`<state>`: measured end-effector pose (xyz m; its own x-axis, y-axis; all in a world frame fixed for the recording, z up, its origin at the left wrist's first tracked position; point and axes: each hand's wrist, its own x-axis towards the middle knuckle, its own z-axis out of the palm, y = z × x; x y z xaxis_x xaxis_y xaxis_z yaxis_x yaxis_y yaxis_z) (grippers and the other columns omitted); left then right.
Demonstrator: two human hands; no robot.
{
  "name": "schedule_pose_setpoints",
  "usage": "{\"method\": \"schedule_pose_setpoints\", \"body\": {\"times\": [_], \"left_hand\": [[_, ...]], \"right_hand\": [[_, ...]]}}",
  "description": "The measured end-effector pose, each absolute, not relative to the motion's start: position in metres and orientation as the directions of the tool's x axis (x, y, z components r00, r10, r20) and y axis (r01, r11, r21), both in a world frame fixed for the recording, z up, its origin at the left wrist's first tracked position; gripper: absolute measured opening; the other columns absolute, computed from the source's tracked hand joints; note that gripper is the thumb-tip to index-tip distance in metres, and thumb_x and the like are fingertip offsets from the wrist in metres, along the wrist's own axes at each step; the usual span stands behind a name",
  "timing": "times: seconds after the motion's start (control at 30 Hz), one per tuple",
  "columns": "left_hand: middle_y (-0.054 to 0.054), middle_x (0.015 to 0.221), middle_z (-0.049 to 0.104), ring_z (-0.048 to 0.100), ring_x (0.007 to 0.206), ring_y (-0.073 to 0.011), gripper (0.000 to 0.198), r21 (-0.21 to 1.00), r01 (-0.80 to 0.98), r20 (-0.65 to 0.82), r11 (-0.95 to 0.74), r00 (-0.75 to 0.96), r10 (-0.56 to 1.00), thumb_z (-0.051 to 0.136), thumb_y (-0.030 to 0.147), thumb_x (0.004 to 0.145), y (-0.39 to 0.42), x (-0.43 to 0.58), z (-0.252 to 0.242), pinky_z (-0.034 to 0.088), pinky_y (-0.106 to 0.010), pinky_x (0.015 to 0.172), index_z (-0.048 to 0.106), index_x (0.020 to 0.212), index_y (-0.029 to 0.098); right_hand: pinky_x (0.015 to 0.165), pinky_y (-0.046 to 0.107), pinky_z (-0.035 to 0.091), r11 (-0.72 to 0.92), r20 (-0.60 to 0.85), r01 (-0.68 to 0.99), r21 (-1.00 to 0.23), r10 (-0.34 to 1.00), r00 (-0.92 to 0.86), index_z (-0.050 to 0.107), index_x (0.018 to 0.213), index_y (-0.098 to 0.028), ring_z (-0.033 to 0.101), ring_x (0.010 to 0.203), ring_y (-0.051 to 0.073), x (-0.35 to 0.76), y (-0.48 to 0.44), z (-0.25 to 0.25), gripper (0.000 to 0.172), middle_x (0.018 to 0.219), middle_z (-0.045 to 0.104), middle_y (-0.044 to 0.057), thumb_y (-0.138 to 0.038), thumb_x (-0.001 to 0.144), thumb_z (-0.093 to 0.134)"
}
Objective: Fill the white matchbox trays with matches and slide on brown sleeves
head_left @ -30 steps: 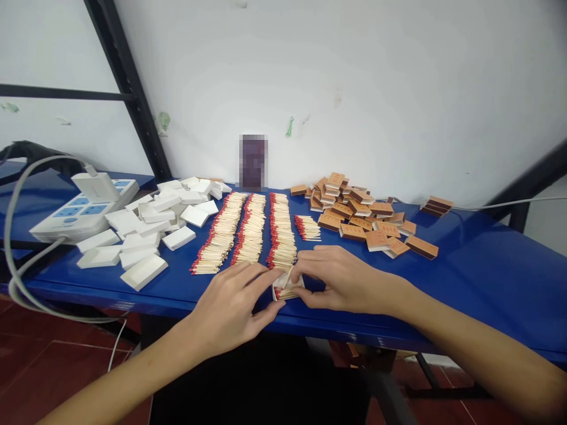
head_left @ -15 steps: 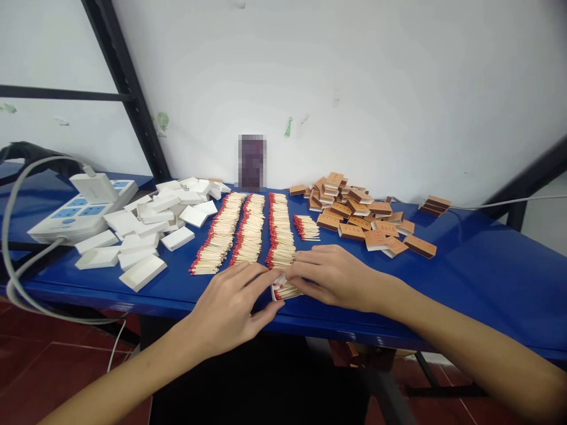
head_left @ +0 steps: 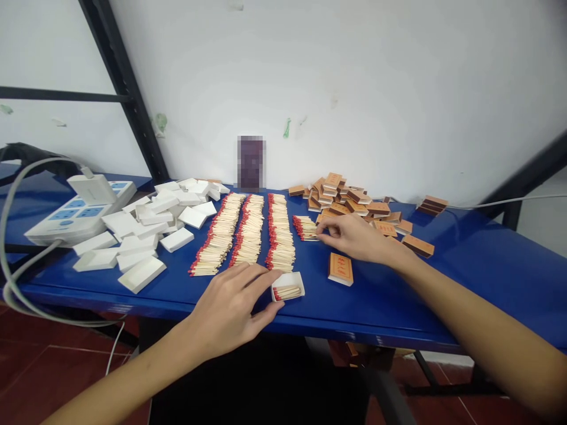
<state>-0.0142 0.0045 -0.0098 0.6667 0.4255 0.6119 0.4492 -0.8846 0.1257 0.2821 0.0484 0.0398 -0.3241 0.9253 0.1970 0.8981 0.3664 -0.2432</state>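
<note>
My left hand [head_left: 237, 301] grips the left end of a small white matchbox tray [head_left: 299, 282] between thumb and fingers, at the table's front edge. Red-headed matches [head_left: 287, 292] lie in the tray's near part; its far part shows bare white bottom. My right hand [head_left: 349, 236] is farther back, its thumb and fingers closed around the stick ends of a short pile of matches [head_left: 303, 228]. Just in front of that hand lies an orange matchbox sleeve [head_left: 341, 268]. Three long rows of matches, one of them the right-hand row [head_left: 280, 230], stretch back from the tray.
Many white trays [head_left: 146, 224] are heaped on the left, beside a power strip [head_left: 84, 209] with cables. Orange sleeves [head_left: 341, 198] are piled at the back right. A pixelated dark rectangle [head_left: 251, 162] stands against the wall. The blue table [head_left: 465, 283] ends close in front.
My right hand has moved from the tray back and right to the short match pile, uncovering the tray's inside and the orange sleeve. My left hand keeps hold of the tray.
</note>
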Motion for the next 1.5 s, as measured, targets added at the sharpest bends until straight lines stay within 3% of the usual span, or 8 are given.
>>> {"method": "schedule_pose_setpoints", "body": {"times": [0.3, 0.6, 0.87, 1.03, 1.13, 1.3, 1.5], "left_hand": [[-0.01, 0.107, 0.069, 0.068, 0.091, -0.0232, 0.032, 0.119, 0.445, 0.609, -0.888, 0.673, 0.419, 0.06, 0.03, 0.094, 0.004, -0.014, -0.009, 0.057, -0.038, 0.08, 0.058, 0.123, 0.016], [-0.01, 0.106, 0.069, 0.068, 0.092, -0.0243, 0.033, 0.122, 0.457, 0.606, -0.881, 0.669, 0.431, 0.061, 0.03, 0.093, 0.003, -0.015, -0.009, 0.057, -0.039, 0.08, 0.06, 0.122, 0.016], [-0.01, 0.107, 0.069, 0.067, 0.091, -0.0239, 0.033, 0.126, 0.457, 0.593, -0.88, 0.677, 0.436, 0.06, 0.03, 0.094, 0.003, -0.014, -0.009, 0.057, -0.039, 0.079, 0.059, 0.123, 0.016], [-0.01, 0.107, 0.069, 0.067, 0.092, -0.0242, 0.033, 0.134, 0.457, 0.592, -0.879, 0.674, 0.441, 0.061, 0.03, 0.093, 0.003, -0.015, -0.009, 0.057, -0.039, 0.08, 0.059, 0.124, 0.016], [-0.009, 0.106, 0.069, 0.067, 0.091, -0.024, 0.033, 0.132, 0.46, 0.595, -0.878, 0.672, 0.441, 0.061, 0.03, 0.093, 0.003, -0.014, -0.01, 0.057, -0.039, 0.079, 0.059, 0.123, 0.016], [-0.009, 0.104, 0.069, 0.067, 0.089, -0.0241, 0.035, 0.143, 0.463, 0.585, -0.874, 0.673, 0.452, 0.06, 0.03, 0.093, 0.003, -0.014, -0.01, 0.056, -0.039, 0.077, 0.058, 0.126, 0.017], [-0.007, 0.101, 0.069, 0.066, 0.088, -0.023, 0.032, 0.178, 0.465, 0.559, -0.867, 0.677, 0.478, 0.059, 0.03, 0.094, 0.002, -0.014, -0.008, 0.055, -0.039, 0.076, 0.06, 0.123, 0.018]], "right_hand": [[0.057, 0.026, 0.032, 0.392, 0.104, 0.883, -0.258, 0.92, -0.378, 0.068, 0.086, -0.017, 0.05, 0.059, 0.014, 0.27, 0.054, 0.035, 0.02, 0.068, 0.06, 0.002, -0.029, 0.087, 0.052], [0.054, 0.024, 0.028, 0.407, 0.084, 0.871, -0.275, 0.913, -0.4, 0.059, 0.085, -0.018, 0.042, 0.055, 0.011, 0.256, 0.036, 0.046, 0.013, 0.068, 0.054, -0.002, -0.028, 0.089, 0.051], [0.052, 0.026, 0.028, 0.397, 0.008, 0.89, -0.225, 0.914, -0.406, 0.069, 0.087, -0.02, 0.045, 0.052, 0.013, 0.266, 0.036, 0.046, 0.023, 0.063, 0.055, -0.001, -0.035, 0.091, 0.052], [0.053, 0.026, 0.03, 0.383, -0.031, 0.902, -0.198, 0.918, -0.396, 0.064, 0.082, -0.019, 0.047, 0.055, 0.013, 0.265, 0.036, 0.046, 0.016, 0.065, 0.056, 0.001, -0.029, 0.089, 0.054], [0.053, 0.025, 0.029, 0.42, 0.013, 0.885, -0.202, 0.904, -0.427, 0.057, 0.081, -0.02, 0.045, 0.055, 0.013, 0.259, 0.031, 0.048, 0.011, 0.063, 0.052, -0.002, -0.025, 0.089, 0.053], [0.052, 0.022, 0.027, 0.655, 0.217, 0.658, -0.373, 0.75, -0.624, 0.058, 0.084, -0.02, 0.031, 0.049, 0.008, 0.237, 0.011, 0.045, 0.002, 0.055, 0.035, -0.009, -0.019, 0.086, 0.057], [0.053, 0.021, 0.028, 0.743, 0.241, 0.559, -0.368, 0.657, -0.714, 0.066, 0.087, -0.018, 0.041, 0.053, 0.007, 0.22, 0.001, 0.03, 0.009, 0.065, 0.057, -0.004, -0.021, 0.089, 0.058]]}}
